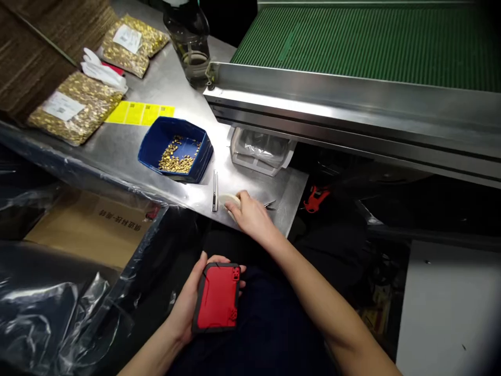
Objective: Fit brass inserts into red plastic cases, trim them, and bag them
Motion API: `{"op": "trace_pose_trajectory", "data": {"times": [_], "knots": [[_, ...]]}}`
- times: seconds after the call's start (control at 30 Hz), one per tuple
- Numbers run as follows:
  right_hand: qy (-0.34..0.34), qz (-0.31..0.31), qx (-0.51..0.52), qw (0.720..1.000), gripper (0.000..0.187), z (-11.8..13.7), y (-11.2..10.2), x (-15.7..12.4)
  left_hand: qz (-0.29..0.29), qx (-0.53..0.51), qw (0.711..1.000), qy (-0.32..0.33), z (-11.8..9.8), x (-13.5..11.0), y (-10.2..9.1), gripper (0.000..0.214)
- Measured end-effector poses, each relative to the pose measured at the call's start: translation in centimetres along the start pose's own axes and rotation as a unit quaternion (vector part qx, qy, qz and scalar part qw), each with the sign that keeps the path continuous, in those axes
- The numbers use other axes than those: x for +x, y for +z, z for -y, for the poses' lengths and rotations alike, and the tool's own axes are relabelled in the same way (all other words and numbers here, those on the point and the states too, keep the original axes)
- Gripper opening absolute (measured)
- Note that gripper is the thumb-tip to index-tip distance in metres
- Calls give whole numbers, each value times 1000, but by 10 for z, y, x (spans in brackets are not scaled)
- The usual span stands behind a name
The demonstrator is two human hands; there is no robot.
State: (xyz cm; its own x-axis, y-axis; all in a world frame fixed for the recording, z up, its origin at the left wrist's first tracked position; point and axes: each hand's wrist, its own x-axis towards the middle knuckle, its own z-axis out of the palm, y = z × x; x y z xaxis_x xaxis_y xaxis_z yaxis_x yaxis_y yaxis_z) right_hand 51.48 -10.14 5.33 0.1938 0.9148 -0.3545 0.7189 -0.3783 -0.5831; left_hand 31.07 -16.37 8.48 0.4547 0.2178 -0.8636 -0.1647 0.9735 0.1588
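Note:
My left hand [187,300] is wrapped round a flat red case with black edges [218,296], held above my lap with its red face up. My right hand [250,215] reaches to the front edge of the metal table. Its thumb and fingers close on a pale round disc [228,199] that looks like a roll of tape, partly covered by the fingers. Just left of the disc lies a slim metal utility knife [215,191]. Pointed metal tips [270,205] stick out beyond my right hand; the rest of that tool is hidden.
A blue bin [156,138] holds small brass-coloured parts. Bags of similar parts [84,122], yellow labels [136,113] and a bottle [191,47] stand behind. A green conveyor [371,44] runs along the right, above a clear tray [256,151]. A plastic-lined carton [90,224] is at left.

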Motion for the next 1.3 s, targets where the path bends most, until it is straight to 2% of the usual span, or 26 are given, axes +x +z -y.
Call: {"op": "trace_pose_trajectory", "data": {"times": [0.07, 0.13, 0.17, 0.23, 0.3, 0.37, 0.43, 0.5, 0.6, 0.67, 0.77, 0.83, 0.9, 0.93, 1.0, 1.1, 1.2, 1.3], "knots": [[-7, -72, -39, 997, 53, -16, -10, 7, 17, -4, 1000, 6, -4, 4, -7, 42], [-6, -112, -95, 989, 47, -49, -32, -3, 31, -10, 999, 5, -6, 10, -15, 43], [5, -107, -130, 986, 44, -71, -45, -12, 38, -14, 999, 7, -6, 14, -18, 43], [94, -46, -278, 955, 43, -123, -71, -31, 46, -16, 999, 20, -5, 22, -23, 46], [133, -15, -319, 938, 40, -174, -88, -45, 50, -12, 998, 35, -4, 29, -26, 50], [113, 16, -339, 934, 48, -215, -92, -48, 50, -4, 998, 49, -4, 36, -27, 52], [69, 46, -351, 933, 54, -241, -85, -41, 44, 6, 997, 58, -4, 41, -26, 51], [30, 65, -361, 930, 52, -254, -77, -28, 35, 18, 997, 66, -3, 43, -25, 49], [-14, 75, -376, 924, 48, -262, -76, -14, 14, 37, 996, 83, 2, 46, -25, 49], [-44, 89, -381, 919, 47, -261, -81, -14, 2, 66, 992, 111, 8, 48, -27, 50], [-105, 150, -372, 910, 37, -245, -90, -38, -7, 117, 979, 167, 18, 52, -32, 53], [-151, 198, -347, 904, 21, -218, -90, -65, -5, 137, 972, 191, 24, 53, -35, 57], [-190, 252, -298, 901, 12, -178, -82, -92, 9, 171, 963, 210, 29, 53, -38, 61], [-192, 287, -265, 900, 12, -155, -76, -103, 18, 194, 956, 219, 31, 54, -39, 64], [-152, 357, -245, 888, 16, -110, -61, -117, 31, 233, 945, 227, 33, 54, -44, 67], [-113, 382, -266, 878, 18, -61, -40, -123, 33, 250, 943, 216, 36, 55, -52, 69], [-94, 365, -276, 884, 22, -38, -31, -123, 45, 245, 948, 197, 37, 53, -56, 66], [-91, 376, -254, 887, 22, -28, -37, -124, 64, 229, 954, 181, 36, 49, -56, 57]]}}
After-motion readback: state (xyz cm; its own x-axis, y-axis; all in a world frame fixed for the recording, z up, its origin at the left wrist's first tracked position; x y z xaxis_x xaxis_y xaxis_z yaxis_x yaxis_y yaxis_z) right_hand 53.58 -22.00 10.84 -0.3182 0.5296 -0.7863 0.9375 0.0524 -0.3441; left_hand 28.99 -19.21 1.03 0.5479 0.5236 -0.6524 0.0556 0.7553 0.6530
